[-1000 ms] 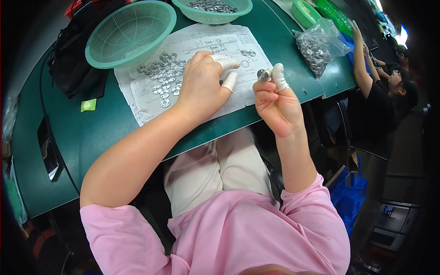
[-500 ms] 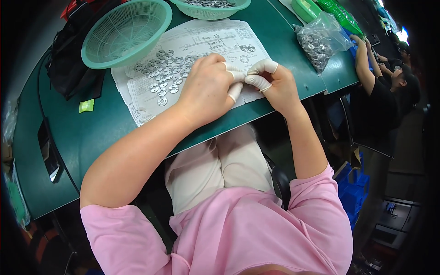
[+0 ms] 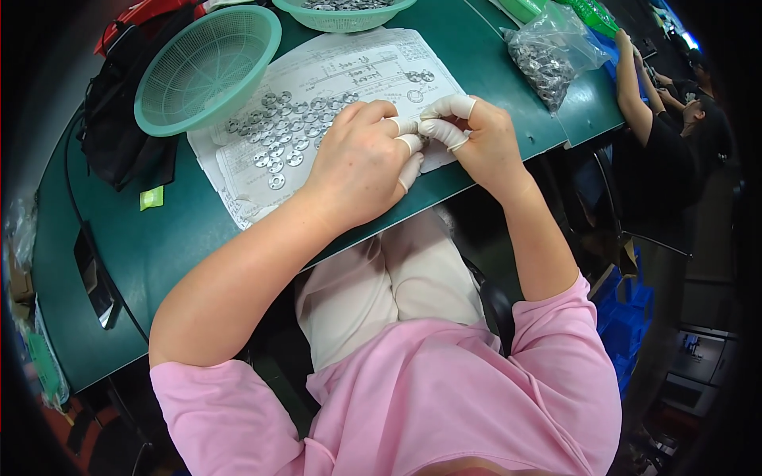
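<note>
The left hand (image 3: 365, 159) and the right hand (image 3: 486, 147) meet above the near right part of some printed paper sheets (image 3: 361, 59), which lie on the green surface (image 3: 190, 230). White covers sleeve the thumb and several fingertips of both. On the right, the grip is pinched together, thumb and forefinger tip to tip around a small metal piece (image 3: 424, 140), most of it hidden by the fingers. On the left, two covered fingertips press in against that same spot while the thumb stands apart, lower and nearer the person; whether this grip also clamps the piece, I cannot tell.

To the left of the hands, a loose cluster of round metal discs (image 3: 275, 166) with holes in them spreads over the sheets, some partly behind the left hand. A pair of similar discs (image 3: 427, 76) sits apart, beyond the fingertips. At the far left, a green mesh basket (image 3: 208, 71) overlaps the edge of the sheets; at the far middle, a second basket (image 3: 349, 21) holds many metal pieces. A clear plastic bag (image 3: 546, 65) of metal parts lies far right. A small yellow-green packet (image 3: 152, 197) rests on the left, near a black bag (image 3: 119, 143).
</note>
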`<act>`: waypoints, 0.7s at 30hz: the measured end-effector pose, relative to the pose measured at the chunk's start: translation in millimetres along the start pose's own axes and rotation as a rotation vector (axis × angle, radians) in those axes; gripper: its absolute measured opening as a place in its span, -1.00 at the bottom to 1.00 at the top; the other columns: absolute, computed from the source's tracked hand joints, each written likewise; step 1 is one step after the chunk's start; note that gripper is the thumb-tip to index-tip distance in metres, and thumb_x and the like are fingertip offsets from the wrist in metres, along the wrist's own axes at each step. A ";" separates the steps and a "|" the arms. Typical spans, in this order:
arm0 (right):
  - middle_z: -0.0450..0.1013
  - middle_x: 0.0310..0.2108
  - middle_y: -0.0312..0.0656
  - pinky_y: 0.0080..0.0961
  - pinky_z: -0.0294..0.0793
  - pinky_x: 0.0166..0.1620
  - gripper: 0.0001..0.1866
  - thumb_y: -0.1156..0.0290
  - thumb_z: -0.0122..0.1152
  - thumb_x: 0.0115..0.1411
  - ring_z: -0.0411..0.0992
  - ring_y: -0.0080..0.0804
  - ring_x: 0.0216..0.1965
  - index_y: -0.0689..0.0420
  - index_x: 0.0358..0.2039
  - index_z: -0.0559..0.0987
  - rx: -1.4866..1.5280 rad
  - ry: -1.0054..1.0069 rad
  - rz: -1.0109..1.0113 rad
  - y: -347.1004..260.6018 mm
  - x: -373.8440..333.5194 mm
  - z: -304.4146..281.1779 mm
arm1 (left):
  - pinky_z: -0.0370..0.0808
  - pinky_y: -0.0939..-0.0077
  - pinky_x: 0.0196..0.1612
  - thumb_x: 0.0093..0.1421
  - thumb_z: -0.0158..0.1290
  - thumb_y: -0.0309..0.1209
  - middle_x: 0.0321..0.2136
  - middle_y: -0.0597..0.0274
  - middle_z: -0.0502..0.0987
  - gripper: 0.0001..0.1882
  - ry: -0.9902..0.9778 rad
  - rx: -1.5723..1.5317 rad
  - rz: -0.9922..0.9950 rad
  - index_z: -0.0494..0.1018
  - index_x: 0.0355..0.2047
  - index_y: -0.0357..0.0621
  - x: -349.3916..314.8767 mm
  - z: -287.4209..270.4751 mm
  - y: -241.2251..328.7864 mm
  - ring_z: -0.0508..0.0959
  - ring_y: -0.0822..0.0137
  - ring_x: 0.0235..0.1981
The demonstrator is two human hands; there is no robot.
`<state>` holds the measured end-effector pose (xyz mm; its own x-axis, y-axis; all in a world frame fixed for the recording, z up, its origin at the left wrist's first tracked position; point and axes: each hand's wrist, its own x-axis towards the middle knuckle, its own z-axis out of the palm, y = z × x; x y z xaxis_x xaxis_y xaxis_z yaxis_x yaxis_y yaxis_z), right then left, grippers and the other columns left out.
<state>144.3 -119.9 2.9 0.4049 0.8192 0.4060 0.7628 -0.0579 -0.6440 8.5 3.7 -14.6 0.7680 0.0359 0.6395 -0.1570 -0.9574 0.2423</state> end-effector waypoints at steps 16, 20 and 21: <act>0.47 -0.57 -0.13 -0.51 0.42 -0.47 -0.89 0.49 0.30 0.02 0.43 -0.35 -0.57 0.22 -0.48 0.55 -0.056 0.079 -0.124 7.3 -1.9 6.0 | 0.38 0.33 -0.25 0.01 0.09 -0.40 -0.64 0.18 0.51 -0.83 -0.143 0.052 -0.031 0.56 -0.60 -0.23 0.3 -4.3 7.2 0.46 0.23 -0.34; 0.48 -0.56 -0.18 -0.60 0.42 -0.48 -0.89 0.50 0.29 0.05 0.43 -0.53 -0.56 0.26 -0.47 0.54 -0.051 0.018 -0.091 8.7 -0.4 4.3 | 0.37 0.35 -0.30 0.00 0.08 -0.40 -0.66 0.20 0.51 -0.85 -0.120 0.039 -0.039 0.55 -0.61 -0.19 1.2 -2.9 9.8 0.45 0.25 -0.38; 0.47 -0.57 -0.19 -0.60 0.42 -0.48 -0.89 0.50 0.29 0.05 0.43 -0.52 -0.57 0.25 -0.47 0.54 -0.060 0.022 -0.097 8.2 0.0 5.1 | 0.37 0.35 -0.30 0.00 0.08 -0.40 -0.66 0.20 0.51 -0.85 -0.120 0.037 -0.040 0.55 -0.61 -0.19 1.0 -2.9 11.0 0.45 0.25 -0.38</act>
<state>148.0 -117.5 -5.7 0.3383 0.8101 0.4788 0.8275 -0.0137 -0.5614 5.7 -6.0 -9.1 0.8424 0.0413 0.5373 -0.1037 -0.9660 0.2368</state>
